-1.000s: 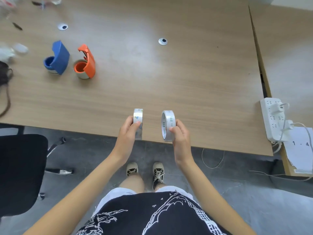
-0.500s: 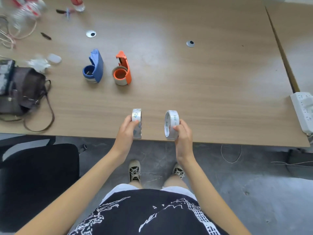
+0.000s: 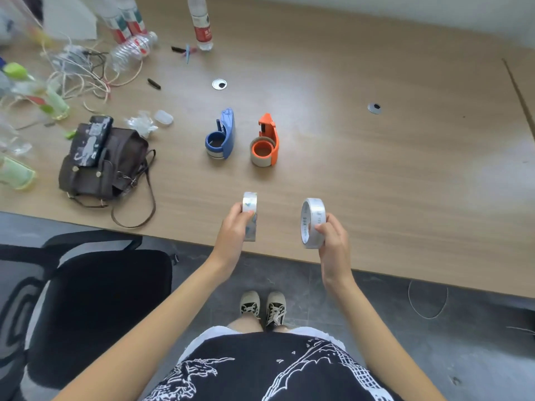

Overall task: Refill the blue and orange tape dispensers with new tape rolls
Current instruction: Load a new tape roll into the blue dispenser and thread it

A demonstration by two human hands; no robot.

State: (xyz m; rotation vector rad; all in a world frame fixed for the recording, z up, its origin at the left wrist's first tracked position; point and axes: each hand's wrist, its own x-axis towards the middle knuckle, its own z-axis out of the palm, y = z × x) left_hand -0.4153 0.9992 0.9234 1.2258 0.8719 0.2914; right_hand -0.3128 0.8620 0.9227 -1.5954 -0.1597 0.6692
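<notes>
Head view, near edge of the table (image 3: 405,198): both hands are raised over it, each holding one new roll on edge. Left hand (image 3: 231,230) has its fingers curled round the left roll (image 3: 250,215), which is seen almost edge-on. Right hand (image 3: 333,241) pinches the right roll (image 3: 312,222), thumb on the outer band, core opening facing left.

Farther in, well apart from both hands, the two dispensers lie side by side on the table. Blue dispenser (image 3: 221,137) is ahead of the left hand and slightly to its left; orange dispenser (image 3: 265,141) sits between the lines of the two hands, nearer the left. Each has its long axis running away from the person, hub end nearest, cutter end farthest. Each hub carries a pale ring, apparently a spent core, though this cannot be confirmed.

Judgement: no refilling has begun. The left hand is closer to both dispensers; a straight forward reach serves either.
</notes>
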